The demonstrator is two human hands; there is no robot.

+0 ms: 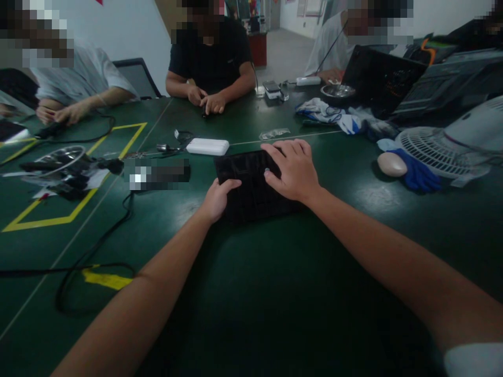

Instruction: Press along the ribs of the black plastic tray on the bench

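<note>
A black compartmented tray [251, 186] lies flat on the dark green table [275, 293] in front of me. My left hand [217, 200] grips the tray's near left edge, thumb on top and fingers curled under. My right hand [293, 168] lies on top of the tray's right part, palm down with fingers stretched toward the left. I cannot make out what the tray's compartments hold.
A white rectangular box [207, 146] and cables lie just beyond the tray. A small clear bag [274, 134] lies behind. A white fan [444, 149], a blue glove [416, 173] and a pale oval object [392, 164] sit right. Metal bowl [61, 157] at left. Other people sit across.
</note>
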